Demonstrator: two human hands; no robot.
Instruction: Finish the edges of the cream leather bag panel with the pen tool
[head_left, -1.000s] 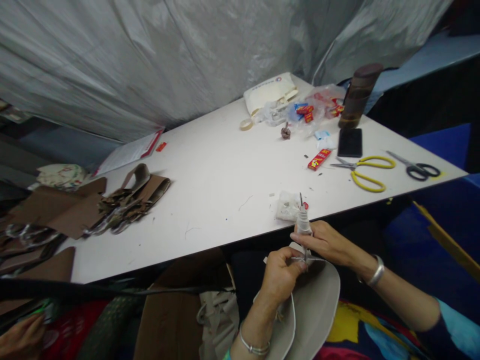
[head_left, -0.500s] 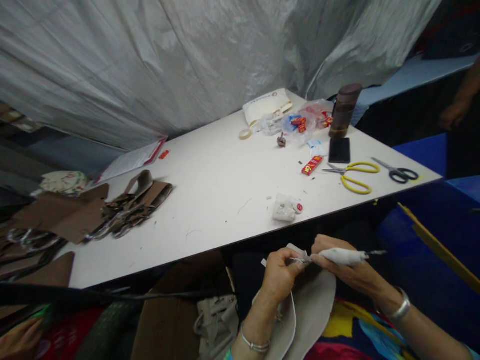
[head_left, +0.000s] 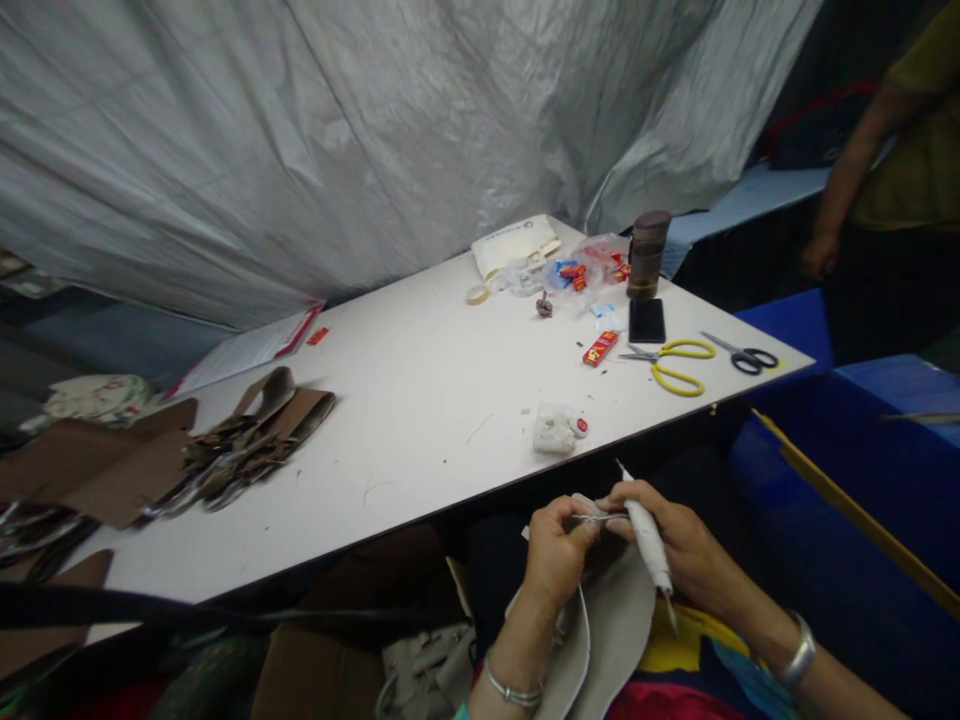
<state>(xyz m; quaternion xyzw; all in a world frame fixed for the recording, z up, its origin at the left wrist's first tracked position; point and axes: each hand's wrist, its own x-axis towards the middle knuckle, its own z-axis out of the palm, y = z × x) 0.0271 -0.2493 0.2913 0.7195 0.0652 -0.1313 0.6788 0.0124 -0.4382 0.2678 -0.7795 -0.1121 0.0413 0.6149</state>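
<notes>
My left hand [head_left: 553, 560] is closed in a pinch at the upper end of a beige bag piece [head_left: 619, 610] with pale edges, which hangs over my lap. White thread [head_left: 602, 517] runs between the fingertips of both hands. My right hand [head_left: 690, 530] is closed around a white-handled awl [head_left: 648, 540], with a thin metal point at its lower end and a slim tip at its upper end. Its fingertips pinch near the thread, close to the left hand. The exact grip on the thread is partly hidden by the fingers.
On the white table [head_left: 405, 430] lie yellow-handled scissors [head_left: 679, 368], black-handled scissors [head_left: 742, 355], a phone [head_left: 646, 320], a bottle [head_left: 649, 255], a small plastic bag [head_left: 555, 430] and brown bag pieces [head_left: 255, 430]. Blue bins [head_left: 847, 480] stand right. Another person's arm [head_left: 847, 190] shows there.
My right hand has turned the awl from lying sideways to nearly upright, its lower point now downward. The view has shifted, and the other person shows more at right.
</notes>
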